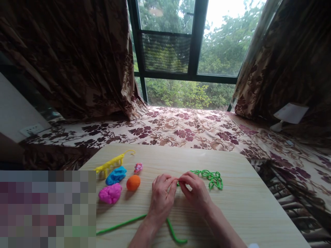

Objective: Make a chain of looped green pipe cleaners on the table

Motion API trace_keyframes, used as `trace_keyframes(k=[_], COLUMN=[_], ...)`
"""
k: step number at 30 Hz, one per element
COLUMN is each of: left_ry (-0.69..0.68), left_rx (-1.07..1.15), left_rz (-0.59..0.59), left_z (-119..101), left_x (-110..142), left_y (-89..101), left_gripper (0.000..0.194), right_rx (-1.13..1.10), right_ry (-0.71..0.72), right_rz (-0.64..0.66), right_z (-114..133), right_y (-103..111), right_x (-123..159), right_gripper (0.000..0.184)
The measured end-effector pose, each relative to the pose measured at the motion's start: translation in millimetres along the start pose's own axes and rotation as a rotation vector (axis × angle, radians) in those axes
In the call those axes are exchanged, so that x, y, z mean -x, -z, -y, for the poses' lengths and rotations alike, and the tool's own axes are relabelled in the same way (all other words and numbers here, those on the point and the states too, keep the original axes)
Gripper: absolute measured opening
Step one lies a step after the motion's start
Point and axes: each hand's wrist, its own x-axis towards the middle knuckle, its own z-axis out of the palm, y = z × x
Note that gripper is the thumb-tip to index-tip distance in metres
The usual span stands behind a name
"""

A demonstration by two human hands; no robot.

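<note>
My left hand and my right hand meet over the middle of the table, fingertips pinched together. A bit of green modelling clay shows between them, at the near end of a green clay chain. The chain's looped links lie on the table beyond and to the right of my right hand. Under my left wrist runs a long thin green clay roll, bent, with its other end curving out to the right. My fingers hide most of the link they hold.
Left of my hands lie an orange clay ball, a pink clay lump, a blue clay lump, a small pink-and-white beaded piece and a yellow clay figure. The wooden table abuts a cloth-covered window ledge with a lamp.
</note>
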Motion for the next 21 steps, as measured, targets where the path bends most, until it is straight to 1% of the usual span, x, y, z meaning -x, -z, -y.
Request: trace_keyframes(k=[6, 14, 17, 21], left_ry=[-0.01, -0.019, -0.025, -0.031], left_rx=[0.002, 0.0, -0.019, -0.047], left_rz=[0.005, 0.003, -0.007, -0.022], left_z=[0.1, 0.1, 1.4, 2.7], left_x=[-0.7, -0.2, -0.4, 0.5], left_y=[-1.5, 1.7, 1.1, -0.8], left_gripper=[0.012, 0.015, 0.021, 0.021], right_rx=[0.007, 0.0, 0.005, 0.01], right_ry=[0.003, -0.016, -0.024, -0.023], right_rz=[0.01, 0.015, 0.0, -0.001], right_z=[-2.3, -2.0, -3.2, -4.0], right_y=[-1.3, -0.4, 0.5, 1.0], right_x=[0.3, 1.1, 1.1, 0.5], right_gripper=[0.013, 0.013, 0.013, 0.014])
